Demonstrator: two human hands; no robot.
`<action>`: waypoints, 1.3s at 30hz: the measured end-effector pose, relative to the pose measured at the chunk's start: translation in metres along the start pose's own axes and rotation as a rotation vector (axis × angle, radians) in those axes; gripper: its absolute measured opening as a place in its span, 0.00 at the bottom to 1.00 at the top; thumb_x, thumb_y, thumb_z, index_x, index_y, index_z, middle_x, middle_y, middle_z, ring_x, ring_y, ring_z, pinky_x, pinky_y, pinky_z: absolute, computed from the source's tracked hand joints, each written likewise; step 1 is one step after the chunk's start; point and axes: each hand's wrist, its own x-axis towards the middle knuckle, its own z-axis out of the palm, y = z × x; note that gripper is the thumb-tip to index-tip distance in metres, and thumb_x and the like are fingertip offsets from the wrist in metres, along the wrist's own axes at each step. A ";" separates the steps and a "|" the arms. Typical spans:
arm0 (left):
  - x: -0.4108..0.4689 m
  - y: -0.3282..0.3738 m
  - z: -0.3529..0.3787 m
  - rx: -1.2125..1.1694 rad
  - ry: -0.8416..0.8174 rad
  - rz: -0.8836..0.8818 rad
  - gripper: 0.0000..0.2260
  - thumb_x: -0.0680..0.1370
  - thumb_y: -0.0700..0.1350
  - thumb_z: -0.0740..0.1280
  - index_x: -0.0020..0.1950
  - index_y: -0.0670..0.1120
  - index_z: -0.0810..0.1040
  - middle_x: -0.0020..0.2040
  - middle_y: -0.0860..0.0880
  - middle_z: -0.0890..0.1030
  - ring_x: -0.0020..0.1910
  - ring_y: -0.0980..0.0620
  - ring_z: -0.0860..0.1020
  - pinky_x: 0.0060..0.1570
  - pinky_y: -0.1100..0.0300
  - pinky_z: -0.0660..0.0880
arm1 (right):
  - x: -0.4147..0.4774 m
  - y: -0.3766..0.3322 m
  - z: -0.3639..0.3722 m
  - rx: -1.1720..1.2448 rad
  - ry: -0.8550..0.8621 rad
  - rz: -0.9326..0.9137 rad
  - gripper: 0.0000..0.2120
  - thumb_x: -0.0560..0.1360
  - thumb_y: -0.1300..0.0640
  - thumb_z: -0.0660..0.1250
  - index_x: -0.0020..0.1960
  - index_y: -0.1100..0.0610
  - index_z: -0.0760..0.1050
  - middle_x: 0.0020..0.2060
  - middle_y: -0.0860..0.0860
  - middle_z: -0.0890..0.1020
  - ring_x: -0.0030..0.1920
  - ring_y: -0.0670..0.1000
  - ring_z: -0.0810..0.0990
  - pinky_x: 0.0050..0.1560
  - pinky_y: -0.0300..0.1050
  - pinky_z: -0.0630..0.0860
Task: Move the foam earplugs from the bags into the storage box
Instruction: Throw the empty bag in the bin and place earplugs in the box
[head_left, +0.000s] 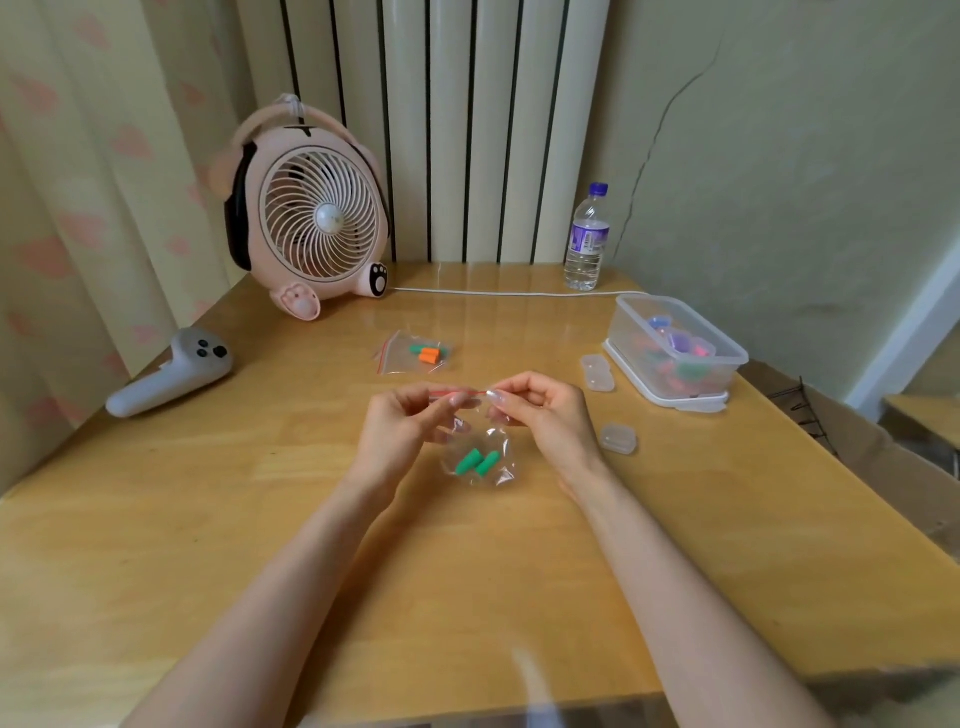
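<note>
While pinching the red zip edge of a small clear bag from both ends, left hand and right hand hold it just above the counter. Inside, two green earplugs, side by side, long axes tilted up to the right. Farther back, flat on the wood, a second bag with orange and green plugs. Off right, an open storage box, colourful plugs inside; two small clear cases nearby. Pink fan, bottle, grey controller behind and left, well apart.
</note>
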 end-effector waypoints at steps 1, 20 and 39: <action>0.000 0.001 -0.001 -0.005 -0.013 -0.020 0.05 0.75 0.39 0.67 0.47 0.43 0.82 0.39 0.50 0.85 0.33 0.57 0.80 0.33 0.67 0.76 | 0.000 0.000 0.000 0.003 0.006 0.000 0.10 0.73 0.69 0.66 0.39 0.56 0.78 0.33 0.52 0.81 0.32 0.43 0.80 0.38 0.32 0.75; 0.002 -0.001 -0.005 -0.056 0.033 -0.146 0.16 0.66 0.35 0.75 0.31 0.44 0.68 0.24 0.53 0.74 0.22 0.60 0.69 0.23 0.69 0.66 | -0.005 -0.001 0.001 -0.133 -0.237 -0.108 0.12 0.69 0.71 0.70 0.39 0.55 0.75 0.37 0.49 0.79 0.41 0.49 0.76 0.46 0.43 0.74; 0.007 -0.004 -0.017 0.539 -0.047 0.342 0.07 0.70 0.40 0.73 0.36 0.48 0.76 0.47 0.56 0.79 0.51 0.57 0.74 0.46 0.70 0.67 | -0.002 0.003 -0.005 -0.332 -0.186 -0.015 0.07 0.70 0.61 0.72 0.48 0.56 0.82 0.37 0.50 0.79 0.39 0.45 0.74 0.44 0.37 0.71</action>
